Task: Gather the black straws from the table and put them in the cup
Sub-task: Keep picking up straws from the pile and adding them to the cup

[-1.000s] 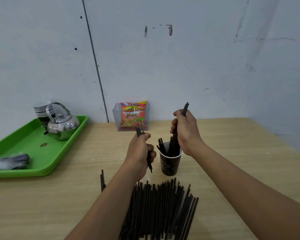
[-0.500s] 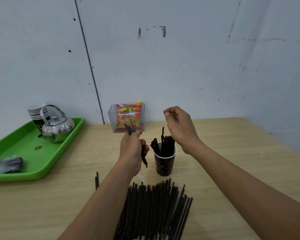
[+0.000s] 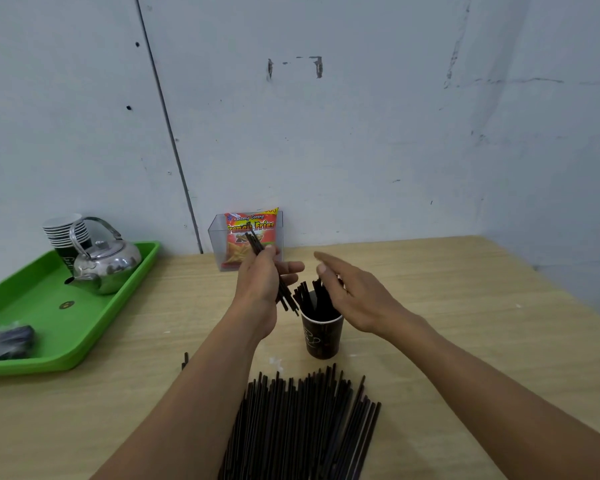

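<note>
A dark paper cup [image 3: 322,337] stands upright on the wooden table [image 3: 465,306] with several black straws [image 3: 305,296] sticking out of it. My left hand [image 3: 262,282] hovers just left of the cup and grips a few black straws [image 3: 255,242] that slant up and down through the fist. Over the cup's right rim my right hand [image 3: 355,296] is spread flat, fingers apart, holding nothing. A big pile of black straws [image 3: 302,427] lies on the table in front of the cup, partly hidden by my left forearm.
A green tray [image 3: 49,341] at the left holds a metal kettle [image 3: 106,265], a stack of paper cups [image 3: 65,232] and a dark wrapped bundle [image 3: 6,341]. A clear box [image 3: 215,244] with a snack packet [image 3: 252,237] stands against the wall behind the cup.
My right hand pushed its straws down into the cup, let go, and now is lowered with fingers spread. The left hand stayed beside the cup holding its straws.
</note>
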